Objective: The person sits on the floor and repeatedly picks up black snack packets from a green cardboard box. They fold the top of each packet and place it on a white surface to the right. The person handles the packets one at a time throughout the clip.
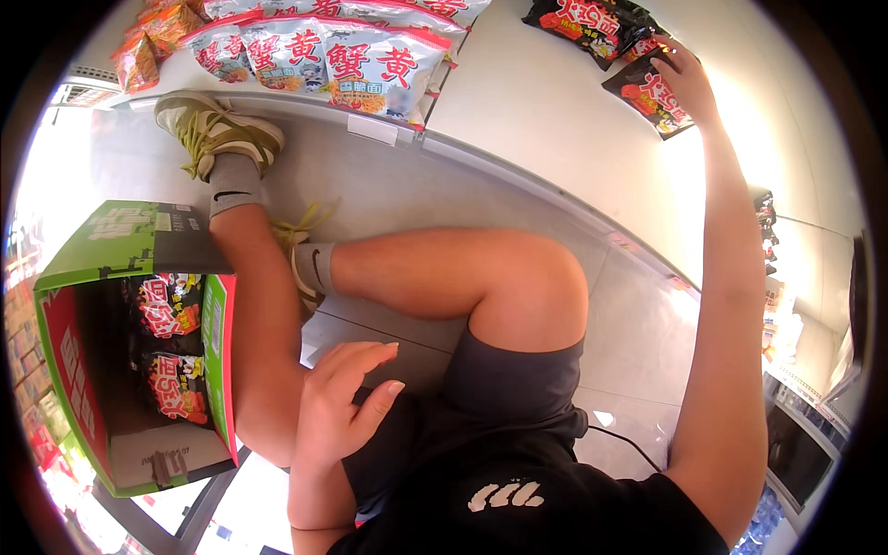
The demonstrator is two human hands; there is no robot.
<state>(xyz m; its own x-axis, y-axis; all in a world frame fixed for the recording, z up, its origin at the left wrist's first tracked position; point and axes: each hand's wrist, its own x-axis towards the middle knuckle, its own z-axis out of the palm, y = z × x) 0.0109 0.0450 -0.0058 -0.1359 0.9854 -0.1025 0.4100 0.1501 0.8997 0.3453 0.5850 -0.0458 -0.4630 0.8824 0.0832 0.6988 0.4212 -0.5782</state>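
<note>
My right hand [685, 80] reaches out to a white shelf at the upper right. Its thumb and fingers are on the top edge of a black snack-noodle packet [649, 97] with red lettering, which stands tilted there. Beside it are more black packets [579, 28], partly overlapping. My left hand [347, 395] hovers over my lap, fingers apart and holding nothing. To its left, an open green and black carton [118, 239] lies with its mouth towards me. Two stacks of black noodle packets [173, 305] show inside; the depth of the carton is in shadow.
Light-blue snack packets [368, 76] stand in rows on the neighbouring shelf, with orange packets [163, 35] farther left. The shelf's front edge [513, 163] runs above my bent knee. Other stocked shelves [28, 333] appear along the left rim.
</note>
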